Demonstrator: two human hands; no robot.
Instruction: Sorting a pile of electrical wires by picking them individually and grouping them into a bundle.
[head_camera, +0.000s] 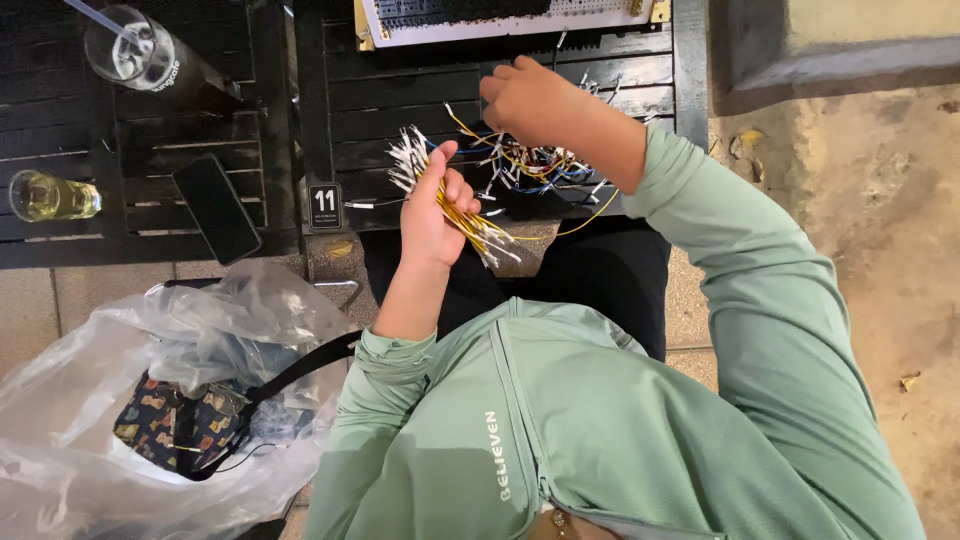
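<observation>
My left hand (432, 212) grips a bundle of yellow jumper wires (455, 200) with white ends, held above the near edge of a dark slatted table (400, 100). A loose pile of mixed wires (535, 168), yellow, blue and white, lies on the table just beyond it. My right hand (528, 100) hovers over that pile with its fingers curled downward into the wires; what they pinch is hidden. A white breadboard (500, 18) lies at the table's far edge. I wear a green long-sleeved top.
On a second dark table at left stand a lidded cup with a straw (140, 55), a glass of pale drink (48, 195) and a black phone (217, 207). A small number sign (325, 205) sits between the tables. A clear plastic bag (120, 400) holds a patterned pouch.
</observation>
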